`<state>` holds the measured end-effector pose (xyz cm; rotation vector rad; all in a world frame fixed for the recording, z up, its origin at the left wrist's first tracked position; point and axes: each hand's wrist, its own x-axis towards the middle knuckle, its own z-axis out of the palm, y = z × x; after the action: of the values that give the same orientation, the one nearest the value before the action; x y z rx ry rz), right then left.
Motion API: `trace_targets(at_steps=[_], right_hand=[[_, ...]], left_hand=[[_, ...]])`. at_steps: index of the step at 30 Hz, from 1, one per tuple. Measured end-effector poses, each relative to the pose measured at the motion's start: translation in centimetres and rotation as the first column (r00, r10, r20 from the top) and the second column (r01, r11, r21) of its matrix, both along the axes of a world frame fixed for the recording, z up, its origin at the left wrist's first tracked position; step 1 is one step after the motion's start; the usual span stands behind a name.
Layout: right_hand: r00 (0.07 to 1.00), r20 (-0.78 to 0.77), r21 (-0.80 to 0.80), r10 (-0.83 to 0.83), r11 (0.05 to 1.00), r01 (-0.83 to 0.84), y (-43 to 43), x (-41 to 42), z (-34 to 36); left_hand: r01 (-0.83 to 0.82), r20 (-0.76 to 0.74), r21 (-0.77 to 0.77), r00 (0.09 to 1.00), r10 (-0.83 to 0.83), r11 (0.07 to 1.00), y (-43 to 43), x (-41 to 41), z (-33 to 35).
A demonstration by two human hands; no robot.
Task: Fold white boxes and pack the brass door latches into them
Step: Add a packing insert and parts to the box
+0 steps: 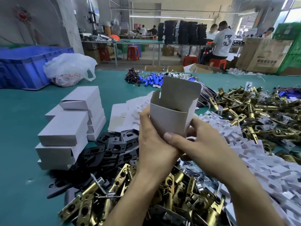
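Fingers (170, 136) around white box (169, 118) above heaped brass latches (119, 178), black plates (112, 149)

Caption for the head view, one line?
Left hand and right hand hold an open-topped white box above heaped brass latches on a green table.

White box (169, 118), brass-gold latches (254, 111), black plates (112, 149), teal table (21, 115), blue crate (24, 66).

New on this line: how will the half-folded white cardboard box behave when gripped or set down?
Probably light and bendy: the half-folded white cardboard box looks thin-walled, its front curving between the left hand and right hand. Stood upright it might tip, its tall flap open.
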<state>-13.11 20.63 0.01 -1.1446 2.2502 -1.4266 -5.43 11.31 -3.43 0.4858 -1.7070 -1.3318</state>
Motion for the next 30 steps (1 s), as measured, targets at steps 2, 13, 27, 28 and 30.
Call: trace_targets(at_steps=[2, 13, 27, 28, 30], right_hand=[[0.992, 0.127, -0.008, 0.015, 1.000, -0.014, 0.0, -0.5, -0.7], [0.940, 0.330, -0.228, 0.083, 0.974, -0.006, 0.9, -2.5, -2.1], [0.923, 0.380, -0.139, 0.060, 0.990, -0.007, 1.0, -3.7, -3.3], [0.922, 0.381, -0.135, 0.061, 0.991, -0.009, 1.0, -3.8, -3.4], [0.923, 0.380, -0.117, 0.055, 0.993, -0.011, 1.0, -3.9, -3.6]], left_hand=[[0.071, 0.015, 0.013, 0.997, -0.072, 0.997, 0.0, -0.1, -0.1], [0.391, 0.340, -0.091, 0.877, -0.340, 0.916, -1.6, 1.8, 1.8], [0.092, 0.919, -0.372, 0.174, 0.352, 0.924, -10.7, 4.8, -2.2], [0.095, 0.913, -0.389, 0.171, 0.370, 0.916, -10.8, 4.8, -2.4], [0.104, 0.898, -0.426, 0.170, 0.406, 0.899, -11.0, 5.0, -3.0]])
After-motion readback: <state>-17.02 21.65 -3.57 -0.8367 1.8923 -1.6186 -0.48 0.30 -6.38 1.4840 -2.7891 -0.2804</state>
